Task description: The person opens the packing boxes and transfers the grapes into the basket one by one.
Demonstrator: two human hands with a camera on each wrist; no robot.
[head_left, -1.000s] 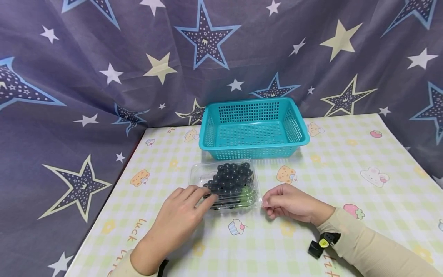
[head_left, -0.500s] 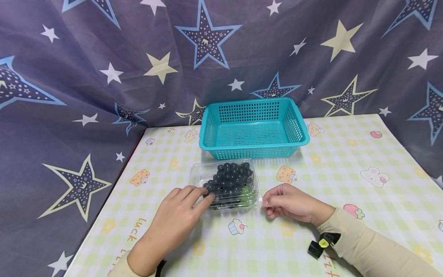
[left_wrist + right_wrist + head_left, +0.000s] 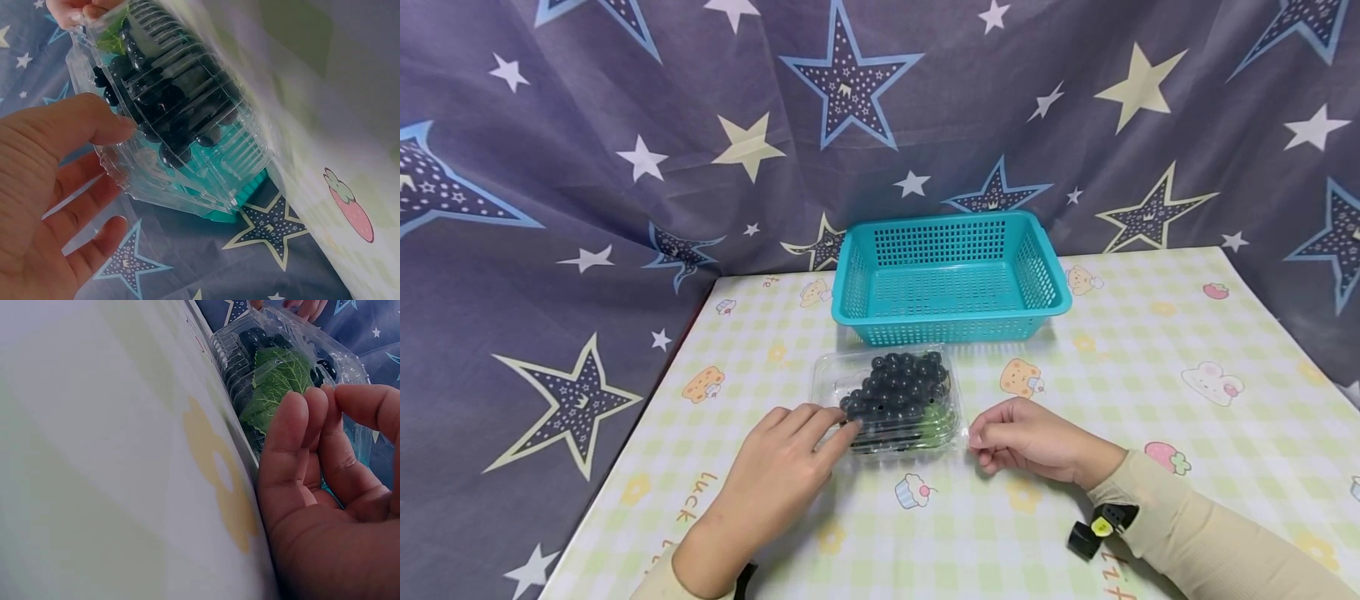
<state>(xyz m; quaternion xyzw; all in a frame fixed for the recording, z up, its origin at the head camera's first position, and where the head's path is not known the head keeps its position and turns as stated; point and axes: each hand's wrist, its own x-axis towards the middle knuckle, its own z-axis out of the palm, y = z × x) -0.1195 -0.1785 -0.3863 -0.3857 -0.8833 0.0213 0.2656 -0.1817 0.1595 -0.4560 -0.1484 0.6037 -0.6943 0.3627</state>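
Observation:
A clear plastic clamshell box [image 3: 831, 375] lies on the table, holding dark grapes [image 3: 902, 383] and a green leaf [image 3: 936, 425]. My left hand [image 3: 786, 462] is at the box's front left corner. Its thumb [image 3: 106, 122] touches the plastic edge, while the other fingers are spread and loosely bent behind it. At the front right corner, my right hand [image 3: 1026, 442] pinches the box's edge with its fingertips [image 3: 290, 409]. Part of that contact is hidden in the right wrist view, where the leaf shows just behind the fingers.
A turquoise perforated basket [image 3: 951, 308] stands directly behind the box, with nothing in it. A patterned cloth [image 3: 1150, 333] covers the table. A dark star-printed curtain [image 3: 685, 125] hangs behind the table and along its left side.
My left hand has drawn slightly to the left along the box's corner. My right hand, the clamshell box and the basket have stayed in place.

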